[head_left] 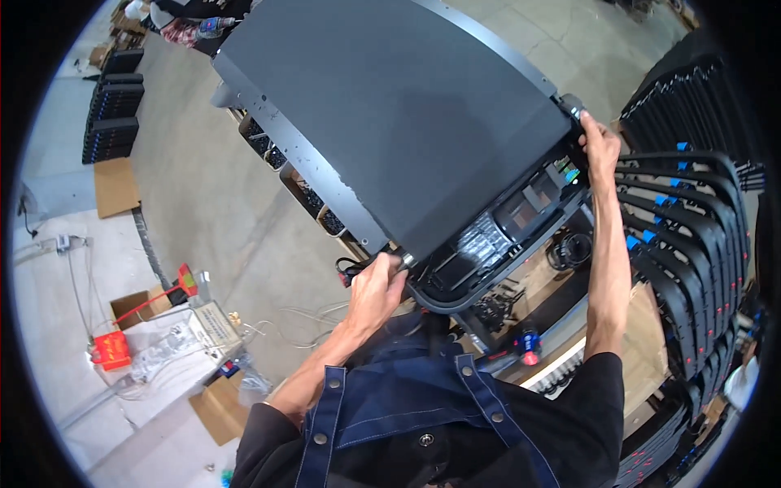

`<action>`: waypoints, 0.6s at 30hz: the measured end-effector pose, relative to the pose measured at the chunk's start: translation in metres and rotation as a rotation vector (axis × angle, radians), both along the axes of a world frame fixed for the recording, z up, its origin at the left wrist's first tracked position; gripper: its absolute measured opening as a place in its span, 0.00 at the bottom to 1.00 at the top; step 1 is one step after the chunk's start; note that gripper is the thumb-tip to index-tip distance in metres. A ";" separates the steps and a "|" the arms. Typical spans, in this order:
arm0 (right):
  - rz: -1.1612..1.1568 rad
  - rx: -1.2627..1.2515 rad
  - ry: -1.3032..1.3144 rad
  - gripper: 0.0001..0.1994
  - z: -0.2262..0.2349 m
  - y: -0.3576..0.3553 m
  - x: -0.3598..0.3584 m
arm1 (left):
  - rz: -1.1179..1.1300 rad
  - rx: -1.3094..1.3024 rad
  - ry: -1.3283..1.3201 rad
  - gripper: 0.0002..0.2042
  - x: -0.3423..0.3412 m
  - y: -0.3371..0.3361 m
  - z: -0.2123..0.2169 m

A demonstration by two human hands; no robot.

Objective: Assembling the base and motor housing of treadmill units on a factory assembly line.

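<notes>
In front of me lies a treadmill deck with a wide black running belt [382, 122] and a grey metal side rail [317, 180] along its left edge. My left hand [376, 291] is closed around the left end of the roller at the belt's near edge, where a bit of shiny metal shows. My right hand [600, 146] pinches the roller's right end beside the far corner of the frame. Most of the roller is hidden by the belt. Between my hands, the open motor bay holds a dark cylindrical motor [521, 218] and a silvery finned part [480, 244].
Bins of small hardware [305, 191] sit beneath the deck's left side. Below the motor bay, a power screwdriver [529, 348] lies on a wooden shelf. Stacked black curved frames [691, 228] crowd the right. Cartons [220, 411] stand lower left. Another person holds a drill [213, 26] at top left.
</notes>
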State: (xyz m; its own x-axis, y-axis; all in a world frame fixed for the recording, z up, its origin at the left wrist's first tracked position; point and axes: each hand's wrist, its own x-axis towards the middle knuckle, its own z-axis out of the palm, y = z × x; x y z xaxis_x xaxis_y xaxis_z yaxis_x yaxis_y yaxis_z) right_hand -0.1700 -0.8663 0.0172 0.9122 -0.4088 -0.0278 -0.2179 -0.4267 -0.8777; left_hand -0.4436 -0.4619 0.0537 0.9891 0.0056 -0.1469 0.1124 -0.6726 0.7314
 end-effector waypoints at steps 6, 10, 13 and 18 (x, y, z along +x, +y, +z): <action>-0.030 0.081 -0.068 0.25 -0.028 -0.009 -0.027 | -0.073 0.170 0.155 0.14 0.015 -0.003 0.004; -0.302 0.105 -0.537 0.11 -0.034 0.027 -0.103 | -0.274 0.532 0.098 0.12 0.027 -0.004 0.007; -0.277 0.085 -0.099 0.09 -0.106 0.049 -0.209 | -0.348 0.615 0.122 0.12 0.039 -0.012 0.008; 0.432 -0.353 0.526 0.12 -0.254 0.097 -0.354 | -0.420 0.623 0.092 0.13 0.044 -0.014 -0.001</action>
State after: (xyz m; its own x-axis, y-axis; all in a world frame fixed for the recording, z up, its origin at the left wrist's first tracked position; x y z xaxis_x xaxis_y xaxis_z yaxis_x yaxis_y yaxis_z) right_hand -0.5238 -0.7697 -0.2370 0.8955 -0.0839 -0.4370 -0.3196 -0.8047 -0.5004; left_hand -0.3991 -0.4755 0.0525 0.9103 -0.2600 -0.3221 -0.2022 -0.9583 0.2019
